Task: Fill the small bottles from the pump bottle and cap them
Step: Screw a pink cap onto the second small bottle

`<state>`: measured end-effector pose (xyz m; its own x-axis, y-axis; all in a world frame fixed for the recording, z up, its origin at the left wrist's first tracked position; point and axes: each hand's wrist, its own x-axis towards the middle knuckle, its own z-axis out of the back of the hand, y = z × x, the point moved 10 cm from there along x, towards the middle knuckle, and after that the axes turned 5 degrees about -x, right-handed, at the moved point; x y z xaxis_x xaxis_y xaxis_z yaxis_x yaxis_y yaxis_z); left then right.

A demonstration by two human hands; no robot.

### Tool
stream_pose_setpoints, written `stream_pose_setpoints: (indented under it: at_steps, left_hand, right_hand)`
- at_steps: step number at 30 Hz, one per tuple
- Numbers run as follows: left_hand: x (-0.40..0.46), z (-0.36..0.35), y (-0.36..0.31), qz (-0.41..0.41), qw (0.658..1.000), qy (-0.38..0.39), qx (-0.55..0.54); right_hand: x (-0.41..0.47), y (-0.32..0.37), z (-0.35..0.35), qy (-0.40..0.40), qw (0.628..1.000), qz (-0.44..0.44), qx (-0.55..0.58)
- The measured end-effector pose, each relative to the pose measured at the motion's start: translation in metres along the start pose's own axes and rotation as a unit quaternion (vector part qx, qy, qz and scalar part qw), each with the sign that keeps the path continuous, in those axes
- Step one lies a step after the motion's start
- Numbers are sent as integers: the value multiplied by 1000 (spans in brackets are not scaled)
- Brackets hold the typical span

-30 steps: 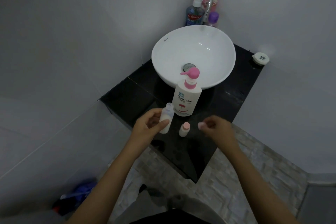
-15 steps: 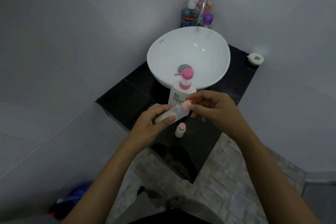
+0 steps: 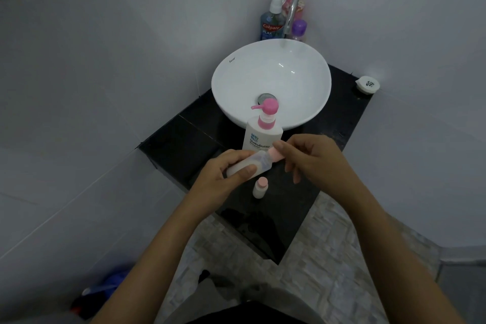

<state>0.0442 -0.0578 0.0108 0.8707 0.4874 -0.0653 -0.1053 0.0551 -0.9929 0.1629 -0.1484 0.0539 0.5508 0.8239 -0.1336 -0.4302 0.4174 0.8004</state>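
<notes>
My left hand [image 3: 226, 173] grips a small clear bottle [image 3: 259, 162], tilted almost on its side above the black counter [image 3: 184, 144]. At the bottle's mouth sits a pink cap [image 3: 278, 154], pinched by the fingers of my right hand [image 3: 310, 158]. A second small bottle [image 3: 260, 187] with a pink cap stands upright on the counter just below my hands. The white pump bottle [image 3: 259, 137] with a pink pump head stands behind them, in front of the basin.
A white bowl basin [image 3: 302, 102] with a tap [image 3: 293, 8] fills the back of the counter. Mouthwash [image 3: 272, 23] and other bottles stand behind it. A small white round container [image 3: 367, 84] lies at the counter's far right corner. Walls close in on both sides.
My left hand lifted the small bottle off the counter and tilted it. My right hand came in from the right with the pink cap and now holds it on the bottle's mouth.
</notes>
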Motion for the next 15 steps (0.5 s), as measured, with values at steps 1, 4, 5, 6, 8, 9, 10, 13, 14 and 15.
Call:
stream_pose_setpoints:
  at_steps: [1,4,5,6,8,9,10,13,14,15]
  left_hand:
    - [0,0,0,3,1000,0,-1]
    - [-1,3,-1,3,1000,-3,-4]
    - [-1,4,-1,1,1000,-5,-5]
    - [-1,4,-2,-1,1000,-6,-4]
    - [-2,5,-2,-3,1000,-8,1]
    - [-2,5,-2,-2,1000,-10,0]
    - [-2,5,-2,0,1000,-12,-3]
    - [-4,6,-4,-1,1000,-14,-13]
    - [-4,6,-5,-2,1000,-14,-14]
    - [-5,6,-5,-3,1000,-15,-16]
  right_hand:
    - [-1,1,0,2,1000,4,-3]
    - [-3,7,1,33,999,29,10]
    - [-4,8,1,41,998,38,13]
    - [-5,8,1,42,998,44,15]
    - [-5,6,0,15,999,31,4]
    - [-5,5,0,-7,1000,18,-9]
    - [-5,4,0,-26,999,7,-26]
    - [-6,9,-1,-25,999,14,-23]
    - [-7,11,-2,-8,1000,28,-8]
    - [-8,14,-3,7,999,41,-2]
